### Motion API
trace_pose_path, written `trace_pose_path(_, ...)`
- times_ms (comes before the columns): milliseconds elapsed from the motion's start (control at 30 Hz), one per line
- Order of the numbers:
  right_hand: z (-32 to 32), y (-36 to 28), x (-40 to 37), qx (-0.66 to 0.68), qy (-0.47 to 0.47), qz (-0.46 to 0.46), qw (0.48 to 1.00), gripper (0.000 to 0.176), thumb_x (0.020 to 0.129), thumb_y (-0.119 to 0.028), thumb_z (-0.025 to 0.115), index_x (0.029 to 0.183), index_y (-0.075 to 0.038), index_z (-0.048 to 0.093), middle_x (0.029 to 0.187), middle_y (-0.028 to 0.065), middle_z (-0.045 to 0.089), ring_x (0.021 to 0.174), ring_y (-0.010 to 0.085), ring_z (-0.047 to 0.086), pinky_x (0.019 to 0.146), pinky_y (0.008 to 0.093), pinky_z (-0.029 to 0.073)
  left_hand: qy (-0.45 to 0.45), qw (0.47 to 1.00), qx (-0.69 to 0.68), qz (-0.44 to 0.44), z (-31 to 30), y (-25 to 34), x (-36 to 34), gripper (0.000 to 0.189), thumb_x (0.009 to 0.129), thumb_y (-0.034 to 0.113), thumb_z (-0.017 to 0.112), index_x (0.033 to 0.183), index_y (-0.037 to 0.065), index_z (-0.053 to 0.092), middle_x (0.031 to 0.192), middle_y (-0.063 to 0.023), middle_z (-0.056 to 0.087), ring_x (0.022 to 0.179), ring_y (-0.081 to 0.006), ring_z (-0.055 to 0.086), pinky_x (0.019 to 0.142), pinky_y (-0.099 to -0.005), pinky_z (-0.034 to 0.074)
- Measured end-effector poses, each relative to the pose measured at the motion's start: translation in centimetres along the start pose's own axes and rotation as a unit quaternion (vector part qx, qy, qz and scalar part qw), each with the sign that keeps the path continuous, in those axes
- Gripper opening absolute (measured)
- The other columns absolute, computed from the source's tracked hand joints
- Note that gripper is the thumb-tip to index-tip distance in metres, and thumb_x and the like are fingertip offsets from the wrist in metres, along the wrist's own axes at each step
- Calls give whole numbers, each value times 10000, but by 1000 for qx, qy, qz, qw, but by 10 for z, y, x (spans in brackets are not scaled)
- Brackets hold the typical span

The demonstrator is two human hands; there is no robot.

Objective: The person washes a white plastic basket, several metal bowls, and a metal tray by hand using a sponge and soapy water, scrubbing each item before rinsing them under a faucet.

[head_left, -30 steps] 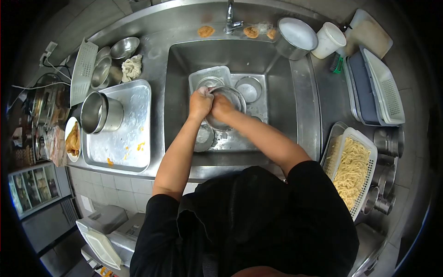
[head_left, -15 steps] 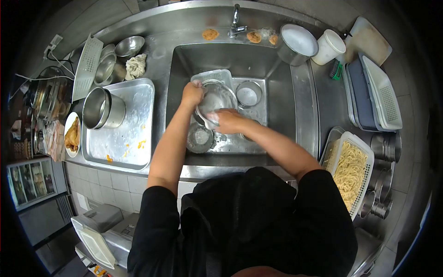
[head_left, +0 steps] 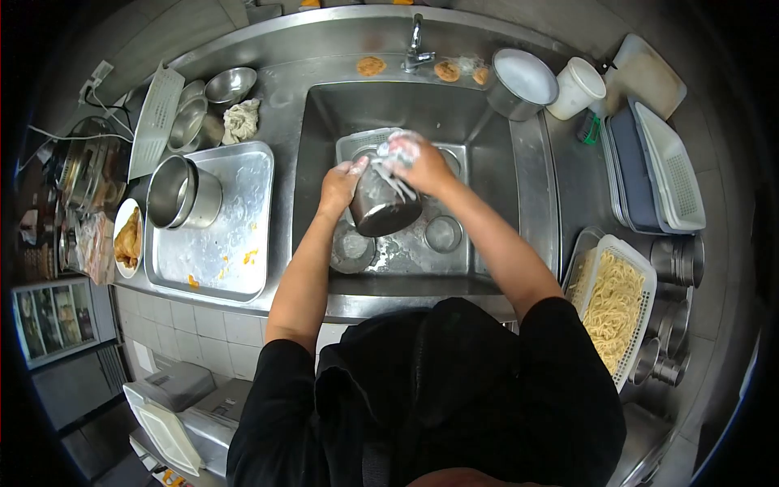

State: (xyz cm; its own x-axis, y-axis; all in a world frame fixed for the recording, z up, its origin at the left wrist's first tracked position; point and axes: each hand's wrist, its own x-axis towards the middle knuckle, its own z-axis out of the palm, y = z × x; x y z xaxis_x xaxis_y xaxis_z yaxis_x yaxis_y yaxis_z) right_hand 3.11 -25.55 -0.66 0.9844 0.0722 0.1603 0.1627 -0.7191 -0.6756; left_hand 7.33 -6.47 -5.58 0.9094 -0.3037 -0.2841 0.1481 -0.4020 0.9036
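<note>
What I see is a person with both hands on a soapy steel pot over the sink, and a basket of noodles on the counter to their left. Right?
Not quite: the head view shows the basket of noodles to their right. Left hand and right hand are indeed on the steel pot over the sink.

Obs.: steel pot [head_left: 383, 209] is round, dull grey, wet and streaked with white suds. It is tilted, outer wall and base up, held above the middle of the sink [head_left: 487, 122]. The soapy cloth [head_left: 396, 148], white with foam, touches the pot's far rim.
</note>
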Motion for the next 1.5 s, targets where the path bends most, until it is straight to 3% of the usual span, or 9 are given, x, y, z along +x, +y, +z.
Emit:
trace_pose_path(133,18,-2,-22,14,23,-207,978,228,834,-257,587,957,-70,631,1122,93,603,1090,261,535,933,347,403,78,991,-109,-28,3,-11,1,466,839,431,611,824,-35,635,741,-71,623,663,-127,522,636,-292,434)
trace_pose_path(200,20,23,-12,312,-42,130,940,240,875,-243,520,994,-66,631,1127,68,607,1147,208,493,964,333,373,164,953,-229,-110,5,-11,-1,445,850,412,605,823,-31,635,768,-70,625,673,-133,535,637,-280,439)
trace_pose_path(333,72,54,-21,537,164,151,813,437,930,-238,414,1316,-32,405,1184,98,568,1101,181,510,940,290,379,269,785,-549,-100,12,-4,1,474,904,405,527,1044,-45,572,972,-122,619,843,-200,590,746,-317,469)
trace_pose_path(467,103,35,-24,307,213,291,880,518,906,-190,412,1383,-26,290,1267,214,472,1209,303,434,1003,326,333,221,768,-601,-24,41,-5,8,456,931,406,459,1089,-17,521,995,-119,620,853,-232,618,728,-342,516)
trace_pose_path(800,38,6,24,-75,138,-186,970,337,762,-115,565,1093,-123,627,1166,113,575,1144,317,482,983,448,359,143,906,-398,27,48,31,-10,342,932,296,503,1061,-16,557,897,-59,598,745,-122,550,640,-264,450)
trace_pose_path(1000,19,32,48,273,-47,122,953,362,871,-289,465,1159,-104,583,1200,129,556,1086,255,536,918,320,396,95,911,-400,23,34,43,-29,278,940,220,492,1066,-16,569,973,-53,609,860,-112,534,777,-248,425)
trace_pose_path(1067,70,56,19,418,146,242,863,382,906,-255,435,1192,-16,521,1105,120,593,950,243,596,841,319,474,120,900,-417,39,35,40,-31,283,932,225,505,1050,-22,577,944,-51,616,831,-99,534,757,-242,427)
trace_pose_path(1200,98,66,-52,609,-61,428,665,367,925,-236,417,1215,-14,454,1027,146,577,855,270,613,659,444,554,82,993,-81,-27,23,4,-26,328,907,289,535,1005,-22,578,804,-111,632,726,-175,583,692,-315,457)
trace_pose_path(1500,71,89,-137,632,-42,451,629,323,881,-176,481,1182,-60,501,966,92,586,801,219,612,634,416,551,-72,945,315,62,53,-112,20,255,889,300,486,998,98,597,922,-189,634,902,-374,593,830,-465,428)
